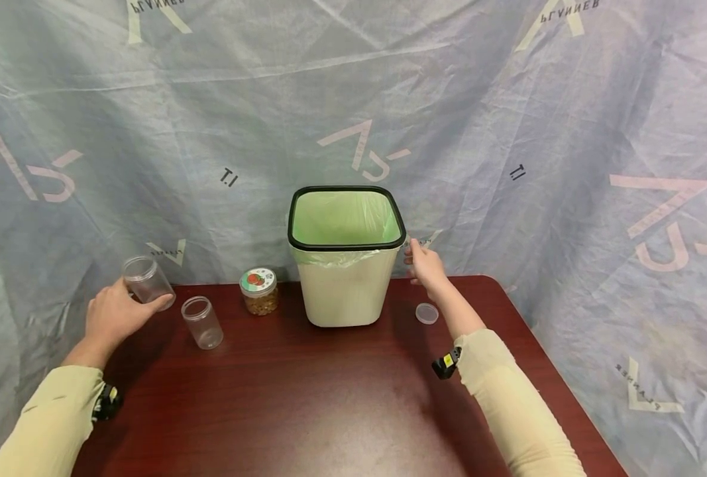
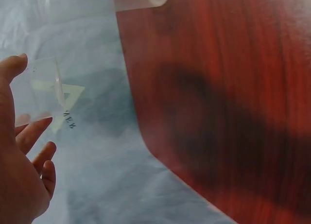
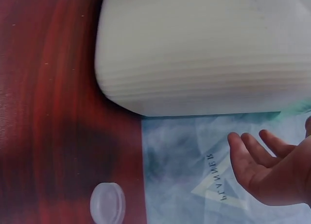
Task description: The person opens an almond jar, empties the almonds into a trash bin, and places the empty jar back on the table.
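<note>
At the table's far left, my left hand (image 1: 113, 314) grips a clear plastic jar (image 1: 148, 281) between thumb and fingers, tilted. The left wrist view shows the jar's see-through end (image 2: 46, 88) between thumb and fingertips. A second clear jar (image 1: 203, 323) stands just right of it on the table. My right hand (image 1: 426, 266) is beside the upper right side of a cream waste bin (image 1: 344, 288), its fingertips close to the black rim. In the right wrist view the right hand's fingers (image 3: 243, 158) are loosely bent, with nothing seen in them.
A translucent lid (image 1: 427, 313) lies right of the bin, below the right forearm. Left of the bin stands a lidded jar (image 1: 260, 291) with brown contents. A light green bag (image 1: 344, 218) lines the bin. Behind the dark red table (image 1: 305, 397) hangs a grey cloth (image 1: 258, 99).
</note>
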Demonstrator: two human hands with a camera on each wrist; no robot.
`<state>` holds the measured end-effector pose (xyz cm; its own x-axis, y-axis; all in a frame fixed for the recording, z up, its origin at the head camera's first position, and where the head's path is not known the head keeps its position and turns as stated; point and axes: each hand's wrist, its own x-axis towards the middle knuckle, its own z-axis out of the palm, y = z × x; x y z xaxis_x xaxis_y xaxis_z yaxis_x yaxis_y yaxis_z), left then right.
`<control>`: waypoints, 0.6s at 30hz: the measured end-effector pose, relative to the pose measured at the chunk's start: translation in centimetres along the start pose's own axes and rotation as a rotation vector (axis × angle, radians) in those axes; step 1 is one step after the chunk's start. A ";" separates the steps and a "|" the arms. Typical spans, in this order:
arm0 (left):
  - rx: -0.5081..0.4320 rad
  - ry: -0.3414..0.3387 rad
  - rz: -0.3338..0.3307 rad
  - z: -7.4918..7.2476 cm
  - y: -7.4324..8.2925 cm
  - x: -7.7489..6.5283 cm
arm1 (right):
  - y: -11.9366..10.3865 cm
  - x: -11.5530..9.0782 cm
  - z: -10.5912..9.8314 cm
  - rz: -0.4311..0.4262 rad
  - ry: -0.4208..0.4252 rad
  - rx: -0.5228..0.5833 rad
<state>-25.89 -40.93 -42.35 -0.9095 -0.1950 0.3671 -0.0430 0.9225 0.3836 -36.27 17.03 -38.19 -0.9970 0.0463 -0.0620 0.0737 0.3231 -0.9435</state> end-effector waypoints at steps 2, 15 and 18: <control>-0.007 -0.003 -0.002 0.3 -0.3 -0.4 | 0.4 -0.3 0.0 0.005 -0.013 -0.003; -0.039 -0.053 -0.061 2.7 -1.7 -2.4 | 2.3 -1.6 0.3 0.038 -0.089 -0.081; -0.045 -0.057 -0.059 3.1 -1.8 -2.8 | 2.9 -1.9 0.4 0.031 -0.103 -0.109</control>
<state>-24.59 -41.06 -46.70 -0.9280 -0.2284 0.2942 -0.0799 0.8936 0.4418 -34.21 17.51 -40.90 -0.9910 -0.0372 -0.1288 0.1010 0.4241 -0.9000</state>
